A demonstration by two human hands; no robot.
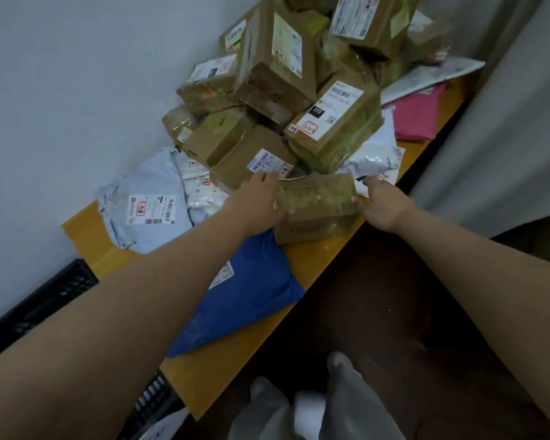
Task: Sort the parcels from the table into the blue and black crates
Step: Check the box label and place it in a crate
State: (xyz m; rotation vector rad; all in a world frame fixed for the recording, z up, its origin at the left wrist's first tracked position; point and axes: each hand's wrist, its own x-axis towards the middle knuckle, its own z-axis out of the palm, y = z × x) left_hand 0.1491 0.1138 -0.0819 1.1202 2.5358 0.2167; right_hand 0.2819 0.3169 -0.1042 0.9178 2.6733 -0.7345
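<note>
1. The yellow counter [305,265] ran from lower left to upper right of the frame, carrying a heap of cardboard parcels [277,77].
2. A black crate [42,300] stood at the left edge.
3. A blue mailer [251,296] lay in the middle.
4. A small taped box [315,204] sat at centre, near the counter's edge.
5. The left hand [258,201] and right hand [385,204] each had a grip grasping one end of this box.

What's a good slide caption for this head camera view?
Both hands, left hand and right hand, grip a taped cardboard box beside piled parcels.

White wall [77,74], dark floor [378,312], grey curtain [505,138]
</note>
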